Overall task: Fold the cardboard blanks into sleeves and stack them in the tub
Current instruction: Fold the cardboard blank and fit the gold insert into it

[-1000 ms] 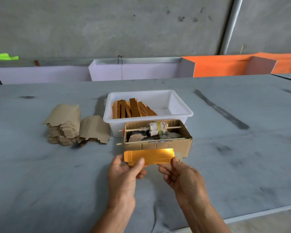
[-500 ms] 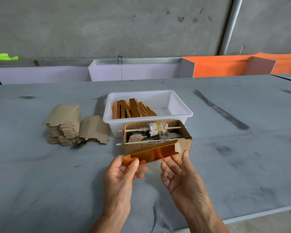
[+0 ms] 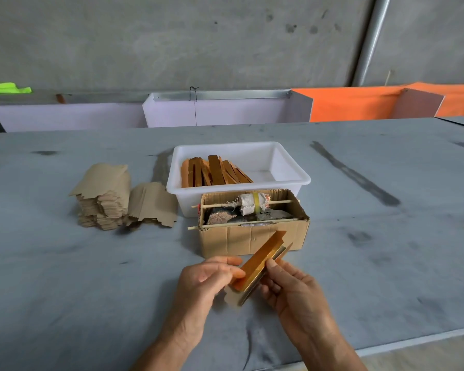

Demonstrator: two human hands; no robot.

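left hand (image 3: pixel 206 283): pinches the gold blank (image 3: pixel 260 263) at its near end
right hand (image 3: pixel 289 287): fingers curled on the blank's right edge
blank: just before the cardboard box (image 3: pixel 252 236)
tub (image 3: pixel 292 180): behind the box

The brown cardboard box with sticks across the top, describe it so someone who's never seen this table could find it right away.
On the grey table, find the white plastic tub holding gold sleeves. The cardboard box sits right against the tub's near side, just beyond the person's hands. Unlike the tub, it is brown corrugated card, open-topped, with two thin sticks across its top and a white taped bundle on the far stick.
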